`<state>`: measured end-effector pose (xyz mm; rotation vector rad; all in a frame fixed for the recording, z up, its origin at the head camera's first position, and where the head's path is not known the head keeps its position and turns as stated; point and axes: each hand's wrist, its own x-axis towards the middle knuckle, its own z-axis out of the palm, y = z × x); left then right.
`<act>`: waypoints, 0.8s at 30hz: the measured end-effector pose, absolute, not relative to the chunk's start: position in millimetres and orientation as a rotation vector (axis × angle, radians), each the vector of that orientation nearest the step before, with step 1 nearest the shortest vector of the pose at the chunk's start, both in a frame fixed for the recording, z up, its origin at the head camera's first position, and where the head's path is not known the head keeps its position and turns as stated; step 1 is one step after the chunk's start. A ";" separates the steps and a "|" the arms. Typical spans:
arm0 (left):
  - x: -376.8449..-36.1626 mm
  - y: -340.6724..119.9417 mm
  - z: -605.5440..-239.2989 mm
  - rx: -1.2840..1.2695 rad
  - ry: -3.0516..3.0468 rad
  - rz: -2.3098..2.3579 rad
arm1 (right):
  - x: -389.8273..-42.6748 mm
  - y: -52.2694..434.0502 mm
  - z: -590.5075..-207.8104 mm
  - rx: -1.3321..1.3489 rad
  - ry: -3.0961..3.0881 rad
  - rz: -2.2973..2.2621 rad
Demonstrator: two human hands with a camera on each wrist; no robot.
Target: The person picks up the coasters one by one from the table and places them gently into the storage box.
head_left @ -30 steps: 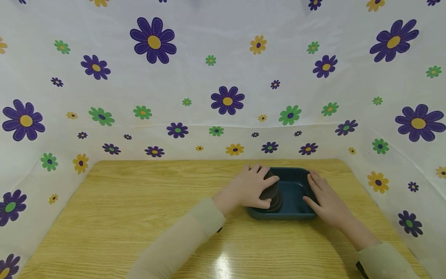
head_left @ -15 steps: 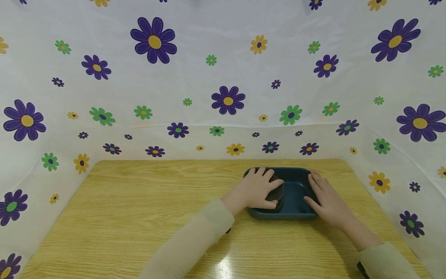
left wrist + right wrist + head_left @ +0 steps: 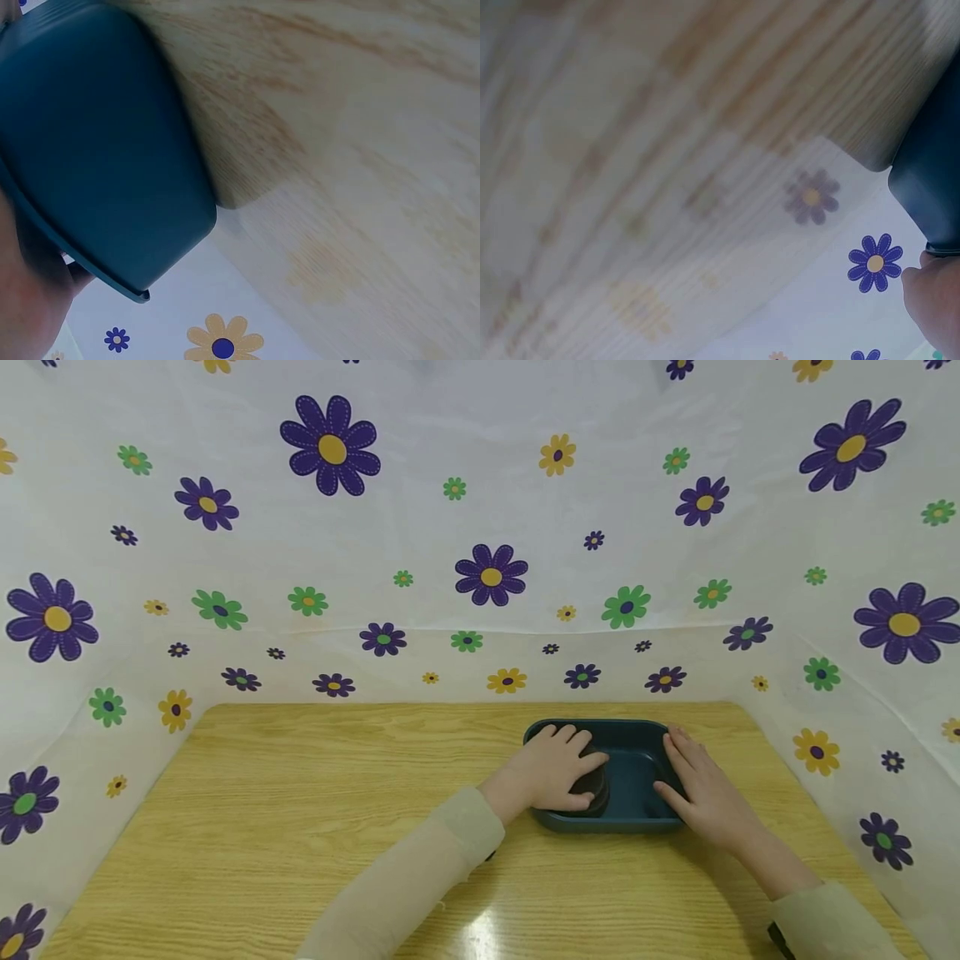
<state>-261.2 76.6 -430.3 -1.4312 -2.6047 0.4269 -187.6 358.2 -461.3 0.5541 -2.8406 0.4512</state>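
Two hands at a blue tray on the worktop.

Nearest, the right hand [image 3: 705, 797] lies flat with straight fingers along the tray's [image 3: 637, 731] right rim, its thumb dipping inside. Just left of it, the left hand [image 3: 555, 768] curls over a dark round object [image 3: 592, 781] in the tray's left half, gripping it from above; the object is mostly hidden under the fingers. The tray sits right of centre on the wooden worktop [image 3: 300, 810]. Beyond, a flowered sheet [image 3: 480, 527] forms the far wall.
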 end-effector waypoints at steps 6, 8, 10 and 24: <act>-260.4 72.8 -431.8 -1.450 -2.582 0.440 | -188.0 357.1 -460.0 0.551 -2.838 0.441; -259.3 70.7 -432.5 -1.454 -2.572 0.427 | -187.6 356.9 -459.9 0.553 -2.835 0.434; -257.8 68.0 -432.6 -1.455 -2.555 0.403 | -187.4 356.7 -459.7 0.554 -2.835 0.427; -245.4 31.7 -421.8 -1.428 -2.494 0.255 | -189.5 359.5 -463.9 0.566 -2.813 0.384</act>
